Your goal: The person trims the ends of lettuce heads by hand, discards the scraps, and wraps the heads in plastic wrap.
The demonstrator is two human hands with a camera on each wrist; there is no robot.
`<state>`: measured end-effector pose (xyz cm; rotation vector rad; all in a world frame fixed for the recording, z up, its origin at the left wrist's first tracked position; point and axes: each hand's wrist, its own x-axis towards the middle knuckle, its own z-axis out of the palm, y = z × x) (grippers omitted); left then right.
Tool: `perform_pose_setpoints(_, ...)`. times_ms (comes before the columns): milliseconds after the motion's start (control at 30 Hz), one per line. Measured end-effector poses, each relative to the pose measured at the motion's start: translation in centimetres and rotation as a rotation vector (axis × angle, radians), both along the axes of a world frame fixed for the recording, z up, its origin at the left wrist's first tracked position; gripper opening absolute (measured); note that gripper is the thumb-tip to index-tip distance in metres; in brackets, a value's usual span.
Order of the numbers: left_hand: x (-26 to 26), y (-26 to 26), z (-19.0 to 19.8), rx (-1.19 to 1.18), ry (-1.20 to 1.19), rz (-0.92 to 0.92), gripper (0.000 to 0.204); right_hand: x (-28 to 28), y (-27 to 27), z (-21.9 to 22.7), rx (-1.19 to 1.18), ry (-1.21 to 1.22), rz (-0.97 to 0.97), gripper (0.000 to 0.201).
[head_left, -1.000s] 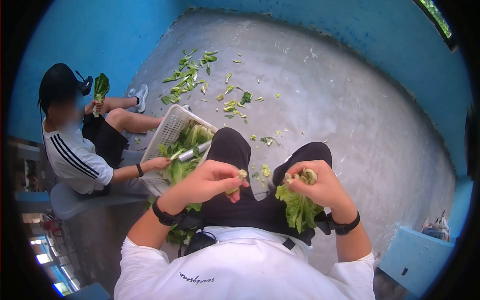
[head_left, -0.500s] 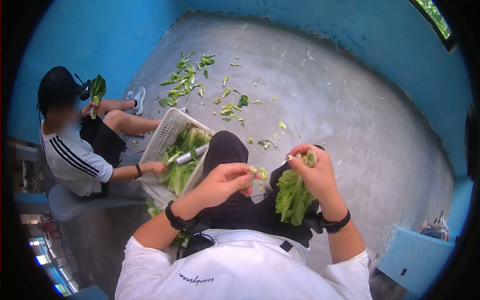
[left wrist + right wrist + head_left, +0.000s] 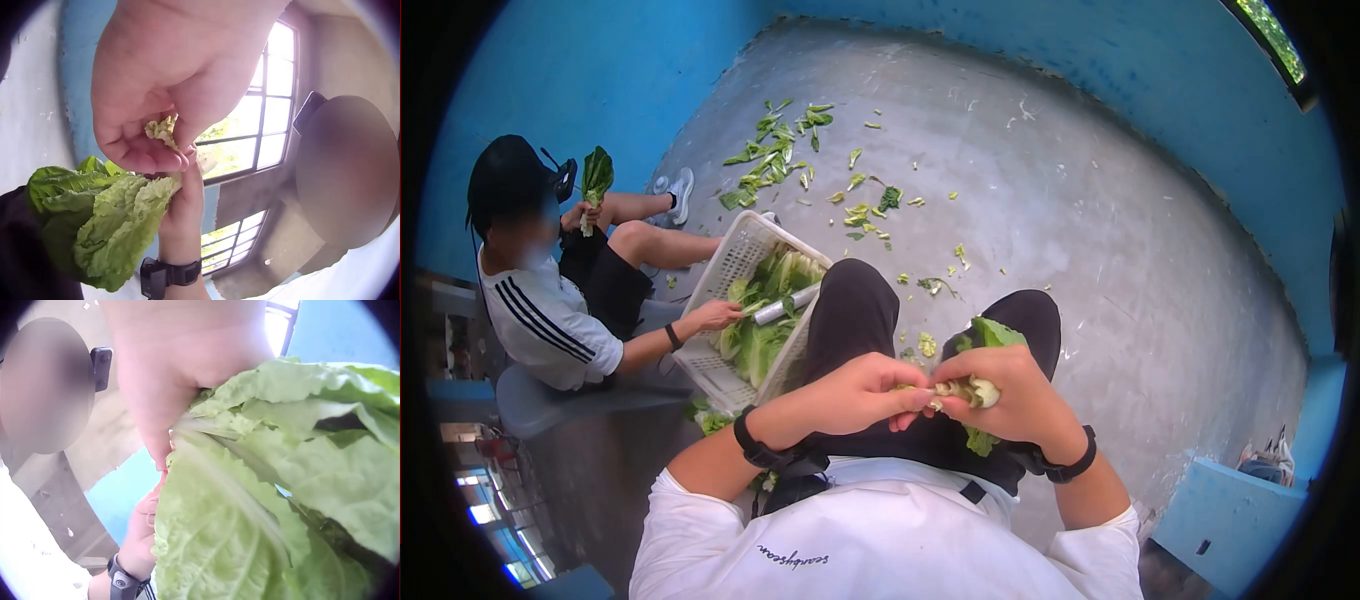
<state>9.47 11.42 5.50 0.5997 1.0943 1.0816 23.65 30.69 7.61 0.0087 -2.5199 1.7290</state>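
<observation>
Over the lap, my right hand grips a leafy green head of lettuce near its pale base, and its leaves hang below the hand in the left wrist view. My left hand meets it, thumb and fingers pinching a small crinkled yellowish leaf piece. The fingertips of both hands are close together at the stem end. In the right wrist view broad leaves fill much of the picture and hide part of the fingers.
A white plastic basket with leafy vegetables and a silvery roll stands left of my knees. Beside it sits a person, one hand at the basket, the other holding greens. Leaf scraps lie on the grey floor.
My hands have come together; the right moved down and inward with the lettuce, the left slightly down and right. The lettuce leaves now show above the right hand too.
</observation>
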Motion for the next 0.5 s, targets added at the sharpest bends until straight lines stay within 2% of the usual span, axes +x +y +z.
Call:
perform_pose_setpoints(67,0.0,-0.3,0.1,0.011,-0.018,-0.093,0.030,0.5,-0.2,0.2,-0.032,0.020,0.063,0.019)
perform_pose_setpoints(167,0.5,-1.0,-0.2,0.048,-0.263,-0.160,0.029,1.2,-0.8,0.5,-0.038,0.061,0.117,0.017)
perform_pose_setpoints(200,0.9,-1.3,-0.4,0.055,-0.347,-0.152,0.029,1.4,-1.1,0.5,-0.028,0.087,0.126,0.017)
perform_pose_setpoints(300,1.4,-2.0,-0.5,0.041,-0.403,-0.136,0.029,1.8,-1.6,0.8,0.047,0.151,0.108,0.017)
perform_pose_setpoints(400,1.3,-1.8,1.6,-0.009,0.089,-0.042,0.021,2.0,-2.0,0.7,0.129,0.134,0.035,0.017)
perform_pose_setpoints(500,2.0,-1.5,0.4,0.623,1.190,0.106,0.015,2.3,-2.1,1.0,0.092,0.004,-0.035,0.017)
